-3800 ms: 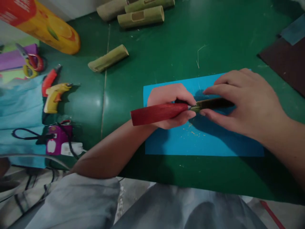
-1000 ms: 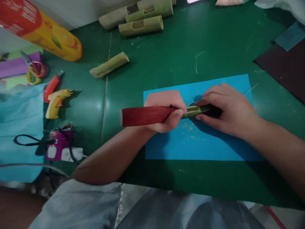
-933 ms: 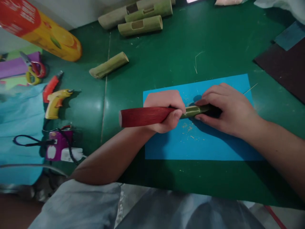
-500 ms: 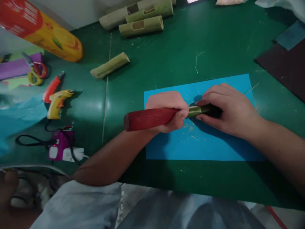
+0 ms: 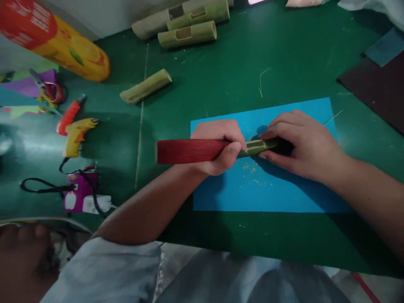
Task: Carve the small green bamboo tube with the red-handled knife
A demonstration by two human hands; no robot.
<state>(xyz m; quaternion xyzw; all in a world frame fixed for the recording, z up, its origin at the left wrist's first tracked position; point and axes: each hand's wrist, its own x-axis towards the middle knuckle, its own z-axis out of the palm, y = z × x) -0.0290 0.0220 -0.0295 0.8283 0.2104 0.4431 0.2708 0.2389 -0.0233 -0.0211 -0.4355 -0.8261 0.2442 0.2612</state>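
Note:
My left hand (image 5: 221,149) is closed around the red wooden handle (image 5: 192,151) of a hand tool. Its working end is hidden by my fingers, so its kind cannot be told. That fist sits at the left part of a short green bamboo tube (image 5: 257,147), which has a pale cut patch on top. From the right, my right hand (image 5: 306,147) grips the tube's dark right end between thumb and fingers. Beneath both hands is a blue sheet (image 5: 284,195), with small bamboo shavings (image 5: 251,167) scattered on it.
Several cut bamboo tubes (image 5: 189,35) lie at the back, with one bamboo piece (image 5: 147,86) nearer. To the left are a yellow glue gun (image 5: 77,134), a red-handled cutter (image 5: 67,118), scissors (image 5: 52,90), a purple box with cords (image 5: 83,185) and an orange bottle (image 5: 75,46). Another person's hand (image 5: 25,248) shows lower left.
The red handle has shifted slightly left and its end has risen, uncovering more of the bamboo. My right hand stays put. At the left, a light-blue piece has moved away, and the other person's hand has moved.

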